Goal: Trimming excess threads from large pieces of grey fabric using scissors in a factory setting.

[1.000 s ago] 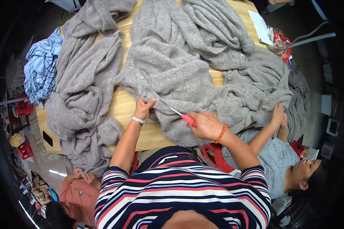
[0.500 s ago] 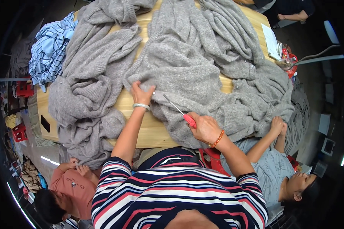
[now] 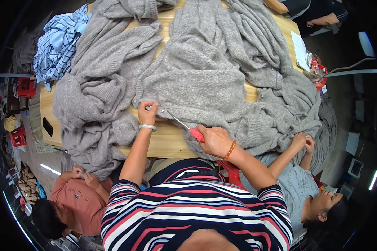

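Note:
A grey knitted garment (image 3: 201, 85) is spread across the wooden table in front of me. At its near left edge my left hand (image 3: 147, 113), with a pale bangle on the wrist, has its fingertips pinched together on the knit. My right hand (image 3: 217, 141), wearing an orange bead bracelet, grips the red handle of a screwdriver-like tool (image 3: 181, 121). The tool's slim metal shaft slants up and left. Its tip is at the garment's edge, beside a small shiny spot and just right of my left fingers. What lies between those fingertips is too small to make out.
More grey knitwear (image 3: 90, 100) is heaped left; further garments (image 3: 255, 37) lie right. A blue checked cloth (image 3: 58, 48) and black phone (image 3: 47, 126) are at the table's left edge. Co-workers sit on both sides, their hands on the knitwear. A white paper (image 3: 299, 49) lies far right.
My left hand has drawn left and nearer, its fingers going from spread on the knit to pinched. The tool in my right hand has shifted left and slightly down, following the garment's edge.

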{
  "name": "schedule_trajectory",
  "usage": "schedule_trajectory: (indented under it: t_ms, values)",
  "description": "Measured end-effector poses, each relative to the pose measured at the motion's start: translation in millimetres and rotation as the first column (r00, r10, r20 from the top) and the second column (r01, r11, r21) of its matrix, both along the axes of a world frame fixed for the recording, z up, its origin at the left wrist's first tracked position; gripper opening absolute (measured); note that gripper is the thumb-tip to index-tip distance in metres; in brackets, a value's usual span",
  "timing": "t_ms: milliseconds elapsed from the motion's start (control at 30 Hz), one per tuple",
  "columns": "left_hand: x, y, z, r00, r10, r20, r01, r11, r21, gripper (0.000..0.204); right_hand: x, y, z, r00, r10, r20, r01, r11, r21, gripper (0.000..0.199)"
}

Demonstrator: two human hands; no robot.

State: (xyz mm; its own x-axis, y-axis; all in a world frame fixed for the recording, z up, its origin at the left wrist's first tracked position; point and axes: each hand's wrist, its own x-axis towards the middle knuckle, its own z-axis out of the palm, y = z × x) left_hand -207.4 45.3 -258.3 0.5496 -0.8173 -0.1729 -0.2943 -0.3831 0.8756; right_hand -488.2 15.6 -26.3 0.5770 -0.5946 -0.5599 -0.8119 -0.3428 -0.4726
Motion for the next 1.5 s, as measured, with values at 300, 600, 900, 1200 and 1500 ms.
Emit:
schedule_trajectory:
  t_ms: [300,600,900,1200,1500]
  values:
    - [41.8,-20.9,-31.8,0.887,0.462,-0.017,-0.461,0.882,-0.098,0.044,31.0,1.6,-10.1,0.998,-0.009,0.068,0.011,1.0,-0.025,0.03]
    - [24.3,-9.1,-8.7,0.682,0.138,-0.718,-0.428,0.872,-0.239,0.016,45.0,2.2,-22.8,0.998,-0.013,0.057,0.017,0.998,-0.06,0.029]
    - [9.7,5.9,12.2,0.798,-0.048,-0.601,-0.098,0.973,-0.207,0.015,35.7,9.2,-9.7,0.993,-0.073,0.096,0.072,0.997,0.013,0.028]
    - [-11.8,-13.0,57.9,0.951,-0.303,-0.059,0.275,0.919,-0.283,0.004,1.5,-1.2,-18.1,0.98,-0.115,0.163,0.108,0.993,0.051,0.025]
    - [-92.3,-133.3,143.0,0.692,-0.621,0.368,0.675,0.738,-0.022,0.094,-84.1,13.1,-31.1,0.814,-0.479,0.33,0.513,0.858,-0.02,0.022]
